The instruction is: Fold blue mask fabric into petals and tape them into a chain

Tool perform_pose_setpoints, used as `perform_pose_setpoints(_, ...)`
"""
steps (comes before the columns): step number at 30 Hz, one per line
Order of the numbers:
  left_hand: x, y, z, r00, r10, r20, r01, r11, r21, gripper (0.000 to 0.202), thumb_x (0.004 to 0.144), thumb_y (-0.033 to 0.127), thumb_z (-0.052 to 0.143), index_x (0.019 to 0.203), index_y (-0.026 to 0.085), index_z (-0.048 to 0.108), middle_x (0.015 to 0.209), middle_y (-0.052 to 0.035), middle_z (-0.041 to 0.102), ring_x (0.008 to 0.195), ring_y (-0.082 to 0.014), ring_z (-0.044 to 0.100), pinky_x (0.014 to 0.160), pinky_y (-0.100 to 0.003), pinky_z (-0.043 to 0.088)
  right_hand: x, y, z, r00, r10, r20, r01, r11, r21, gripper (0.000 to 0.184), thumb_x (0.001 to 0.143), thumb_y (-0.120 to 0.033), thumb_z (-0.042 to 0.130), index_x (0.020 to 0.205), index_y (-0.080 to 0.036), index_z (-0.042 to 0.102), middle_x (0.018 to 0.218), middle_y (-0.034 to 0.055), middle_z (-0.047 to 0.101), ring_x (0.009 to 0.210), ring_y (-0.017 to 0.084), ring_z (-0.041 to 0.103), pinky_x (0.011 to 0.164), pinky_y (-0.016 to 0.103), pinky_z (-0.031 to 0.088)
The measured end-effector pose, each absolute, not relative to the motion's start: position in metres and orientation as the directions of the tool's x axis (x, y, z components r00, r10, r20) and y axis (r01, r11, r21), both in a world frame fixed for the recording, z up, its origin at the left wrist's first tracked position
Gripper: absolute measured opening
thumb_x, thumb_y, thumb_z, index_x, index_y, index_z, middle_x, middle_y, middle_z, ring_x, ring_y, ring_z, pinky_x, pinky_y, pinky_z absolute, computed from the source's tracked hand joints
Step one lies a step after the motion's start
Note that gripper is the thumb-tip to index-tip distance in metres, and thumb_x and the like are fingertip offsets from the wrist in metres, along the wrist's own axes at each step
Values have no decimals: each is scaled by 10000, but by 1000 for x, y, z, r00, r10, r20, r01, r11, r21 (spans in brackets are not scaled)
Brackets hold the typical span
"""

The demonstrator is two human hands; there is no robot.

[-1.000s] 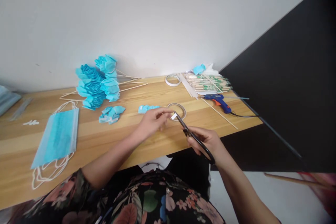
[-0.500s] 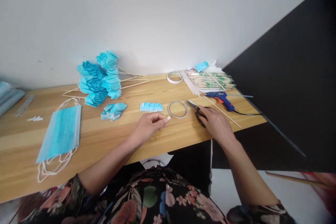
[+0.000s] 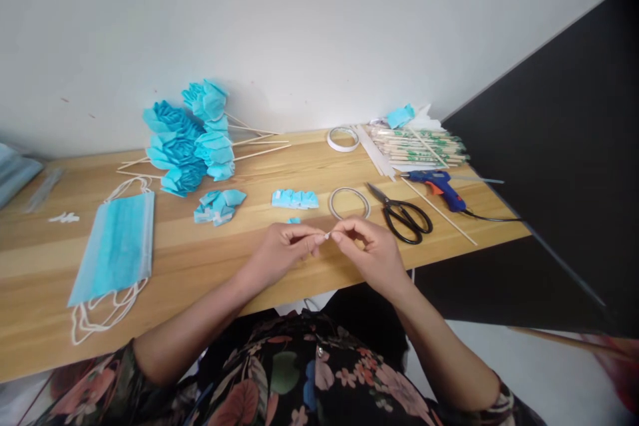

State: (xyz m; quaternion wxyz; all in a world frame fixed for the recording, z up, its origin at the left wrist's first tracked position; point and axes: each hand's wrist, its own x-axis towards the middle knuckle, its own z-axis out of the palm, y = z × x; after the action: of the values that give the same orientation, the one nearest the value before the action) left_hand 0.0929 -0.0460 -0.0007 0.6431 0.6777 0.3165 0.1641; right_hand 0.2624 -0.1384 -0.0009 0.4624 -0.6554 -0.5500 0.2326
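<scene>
My left hand (image 3: 284, 249) and my right hand (image 3: 367, 249) meet over the near edge of the wooden table (image 3: 200, 266). Both pinch one small white piece of tape (image 3: 327, 235) between their fingertips. Just beyond them lies a thin roll of tape (image 3: 349, 202). Black scissors (image 3: 404, 216) rest flat on the table to the right of my right hand, free of it. A folded blue strip (image 3: 294, 199) and a tiny blue scrap (image 3: 293, 220) lie ahead of my left hand.
Blue paper flowers on sticks (image 3: 187, 143) lie at the back left, a blue folded bundle (image 3: 218, 205) nearer. A blue face mask (image 3: 114, 246) sits left. A second tape roll (image 3: 343, 138), packed wooden sticks (image 3: 414, 146) and a blue glue gun (image 3: 439, 185) are at the right.
My right hand cut the tape with the scissors, laid them on the table, then came back to pinch the small tape piece together with my left hand.
</scene>
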Motion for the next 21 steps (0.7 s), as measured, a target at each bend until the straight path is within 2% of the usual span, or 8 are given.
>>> perform_pose_setpoints(3, 83, -26, -2, 713, 688, -136, 289, -111, 951, 380, 923, 453, 528, 910, 150, 756, 669, -30, 679, 552, -112, 529, 538, -233, 421, 277, -132, 4, 348, 902, 257, 527, 38, -849, 116, 850, -245, 607, 747, -203, 641, 706, -6, 653, 642, 133, 578, 628, 259, 442)
perform_pose_setpoints(5, 80, -10, -5, 664, 745, 64, 359, -392, 847, 331, 952, 387, 516, 985, 162, 757, 735, -51, 705, 643, -143, 586, 611, -260, 453, 290, -123, 5, 385, 896, 221, 503, -3, -864, 122, 852, -280, 613, 765, -201, 646, 723, -2, 661, 650, 138, 579, 623, 264, 434)
perform_pose_setpoints(7, 83, 3, -11, 732, 612, 300, 372, -727, 577, 295, 967, 285, 486, 1005, 173, 757, 813, -78, 711, 737, -175, 593, 678, -296, 453, 302, -110, 2, 346, 926, 149, 473, -35, -880, 140, 855, -311, 615, 782, -198, 654, 737, 1, 666, 659, 142, 578, 624, 268, 429)
perform_pose_setpoints(8, 86, 8, -14, 781, 528, 334, 375, -824, 425, 305, 974, 232, 457, 1015, 180, 754, 831, -85, 700, 768, -187, 583, 694, -309, 444, 307, -102, 0, 304, 945, 123, 477, -39, -878, 144, 857, -315, 612, 789, -197, 657, 750, 3, 669, 672, 145, 579, 633, 271, 427)
perform_pose_setpoints(10, 93, 14, -19, 859, 414, 299, 376, -909, 179, 329, 976, 177, 425, 1061, 205, 741, 858, -85, 666, 813, -209, 556, 704, -325, 421, 316, -85, -5, 211, 973, 90, 521, -34, -853, 149, 862, -314, 600, 797, -195, 662, 767, 6, 663, 696, 150, 572, 651, 279, 420)
perform_pose_setpoints(12, 101, 16, -22, 898, 387, 212, 384, -922, 57, 322, 979, 185, 432, 1122, 231, 716, 886, -76, 626, 853, -219, 532, 723, -332, 403, 321, -68, -10, 135, 989, 68, 578, -23, -816, 150, 865, -305, 587, 796, -195, 662, 778, 9, 651, 711, 155, 565, 670, 289, 413)
perform_pose_setpoints(16, 108, 15, -25, 913, 399, 83, 397, -917, 41, 306, 988, 218, 432, 1123, 239, 705, 892, -67, 574, 869, -219, 494, 756, -340, 379, 323, -46, -18, 50, 997, 50, 639, 7, -769, 125, 866, -263, 575, 786, -197, 646, 799, 16, 638, 763, 172, 576, 730, 311, 415)
perform_pose_setpoints(21, 108, 17, -29, 913, 397, 93, 390, -917, 83, 303, 992, 231, 425, 1096, 244, 709, 861, -55, 547, 845, -213, 466, 754, -337, 359, 321, -42, -26, -34, 993, 115, 664, 109, -740, 152, 892, -219, 555, 751, -208, 610, 819, 25, 636, 843, 191, 584, 794, 333, 427)
